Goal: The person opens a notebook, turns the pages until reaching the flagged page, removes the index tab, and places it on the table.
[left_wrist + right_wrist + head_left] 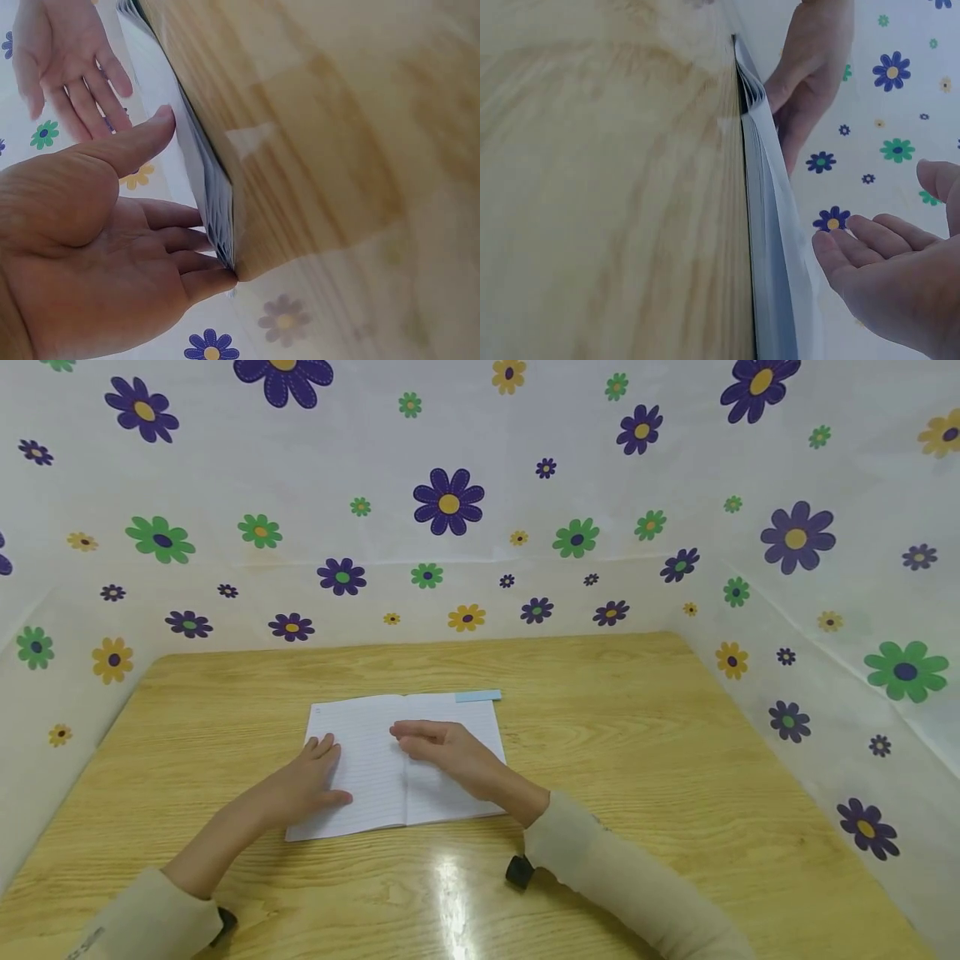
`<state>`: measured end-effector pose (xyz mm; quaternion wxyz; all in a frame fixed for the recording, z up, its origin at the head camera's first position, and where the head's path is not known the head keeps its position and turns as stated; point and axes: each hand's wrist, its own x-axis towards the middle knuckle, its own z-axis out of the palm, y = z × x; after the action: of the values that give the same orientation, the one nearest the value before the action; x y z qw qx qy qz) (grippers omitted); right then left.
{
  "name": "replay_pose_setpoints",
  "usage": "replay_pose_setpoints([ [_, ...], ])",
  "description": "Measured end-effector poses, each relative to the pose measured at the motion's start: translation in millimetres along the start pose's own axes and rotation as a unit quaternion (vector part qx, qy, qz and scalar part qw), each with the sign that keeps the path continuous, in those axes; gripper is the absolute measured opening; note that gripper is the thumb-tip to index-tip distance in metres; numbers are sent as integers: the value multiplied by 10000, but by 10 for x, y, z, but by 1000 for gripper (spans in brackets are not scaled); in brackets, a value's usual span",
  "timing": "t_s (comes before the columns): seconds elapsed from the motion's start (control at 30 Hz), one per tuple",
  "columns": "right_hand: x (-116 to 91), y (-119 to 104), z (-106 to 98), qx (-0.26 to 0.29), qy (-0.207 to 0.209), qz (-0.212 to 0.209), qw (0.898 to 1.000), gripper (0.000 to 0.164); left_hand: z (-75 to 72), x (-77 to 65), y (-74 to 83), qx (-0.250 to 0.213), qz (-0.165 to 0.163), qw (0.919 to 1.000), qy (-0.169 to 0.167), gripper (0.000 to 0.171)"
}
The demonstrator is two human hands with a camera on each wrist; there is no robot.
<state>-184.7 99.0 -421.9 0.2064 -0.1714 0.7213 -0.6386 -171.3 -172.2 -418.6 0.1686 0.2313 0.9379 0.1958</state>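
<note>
An open notebook with lined white pages lies on the wooden table. On its left page rests my left hand, with fingers spread and thumb toward the middle; in the left wrist view the fingertips of that hand touch the page edge. Over the right page, near the centre fold, my right hand is held with its fingers extended together. From the right wrist view, the right hand appears apart from the paper and holds nothing. A light blue strip sits at the notebook's top right edge.
The wooden table spreads around the notebook on every side. A white sheet with printed flowers stands along its back and both sides. Dark pieces show at the sleeve cuffs.
</note>
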Motion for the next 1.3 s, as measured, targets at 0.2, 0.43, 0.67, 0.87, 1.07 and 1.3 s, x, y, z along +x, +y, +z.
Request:
replay_pose_setpoints([
  [0.2, -138, -30, -210, -444, 242, 8, 9987, 50, -15, -8, -25, -229, 97, 9996, -145, 89],
  [0.43, -335, -7, -490, -1894, 873, 72, 9780, 59, -41, -15, 6, -250, -10, 9994, -218, 92],
  [0.67, -508, 11, -650, -2975, 948, 294, 9495, 67, -72, -35, 36, -164, -40, 9995, -253, 92],
  [0.87, -579, 19, -685, -3264, 801, 540, 9403, 70, -74, -39, 31, -121, -16, 9996, -249, 92],
  [1.07, -584, 56, -718, -3311, 712, 656, 9386, 71, -76, -49, 33, -184, 61, 9995, -229, 91],
  [1.3, -539, 72, -811, -3159, 797, 700, 9429, 70, -65, -46, 19, -184, 142, 9995, -206, 91],
])
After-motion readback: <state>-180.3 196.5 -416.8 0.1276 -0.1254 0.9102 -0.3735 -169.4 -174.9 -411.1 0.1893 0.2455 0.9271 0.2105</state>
